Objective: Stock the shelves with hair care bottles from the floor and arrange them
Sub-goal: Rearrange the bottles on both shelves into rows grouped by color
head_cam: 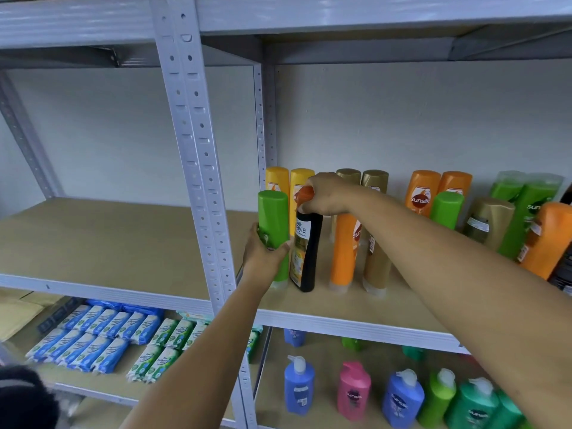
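Left hand grips the green bottle around its lower body, upright at the shelf front edge, by the upright post. Right hand grips the orange cap of the black bottle, which touches the green one and tilts slightly. Orange and gold bottles stand just beside, upside down on their caps.

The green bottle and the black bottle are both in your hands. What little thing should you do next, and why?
Probably let go of the green bottle first. It already stands upright at the shelf's left end, gripped by the left hand, while the right hand holds the black bottle's orange cap beside it.
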